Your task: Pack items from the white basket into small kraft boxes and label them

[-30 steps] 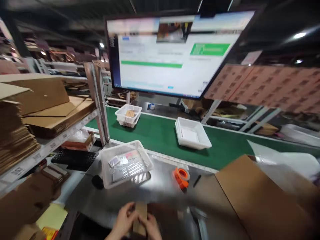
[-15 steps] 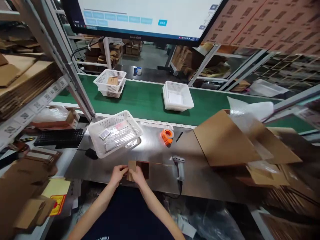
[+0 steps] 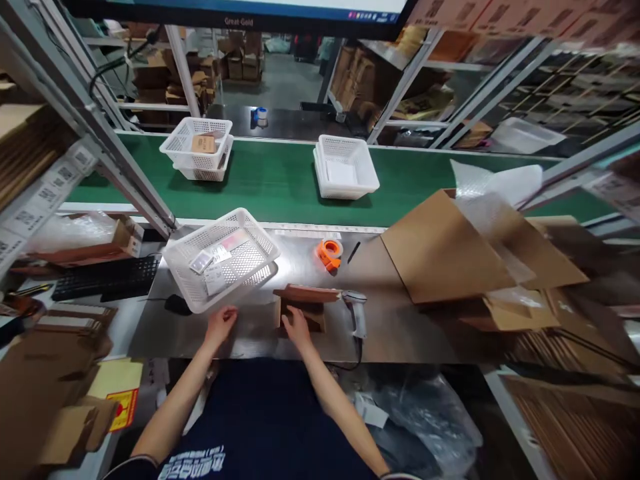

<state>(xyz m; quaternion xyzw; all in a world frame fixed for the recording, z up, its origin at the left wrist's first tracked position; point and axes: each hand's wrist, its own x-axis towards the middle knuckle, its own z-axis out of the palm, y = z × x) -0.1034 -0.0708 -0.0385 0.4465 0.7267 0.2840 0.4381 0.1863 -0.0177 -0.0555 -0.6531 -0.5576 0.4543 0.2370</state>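
My right hand (image 3: pixel 299 329) reaches over the near edge of a small brown cardboard box (image 3: pixel 315 319), its thumb and fingers apart at the opening. The box lies on the metal bench with a flap raised along its far side. My left hand (image 3: pixel 221 327) is off the box, just below the near edge of a white perforated basket (image 3: pixel 227 293); its fingers are loosely bent and hold nothing that I can see. Inside the tilted basket lie small plastic-wrapped packets (image 3: pixel 201 261) and a paper slip (image 3: pixel 215 280).
A barcode scanner (image 3: pixel 356 313) lies right of the box. Beyond it are an orange tape dispenser (image 3: pixel 329 255) and a black pen-like item (image 3: pixel 354 252). A large open carton (image 3: pixel 440 257) stands at right. White baskets (image 3: pixel 347 170) sit on the green belt (image 3: pixel 273 180). A keyboard (image 3: pixel 107 277) is at left.
My left hand has let go of the small box and moved left toward the basket. The box now sits farther right with its flap raised, my right hand still at it. The view has tilted down.
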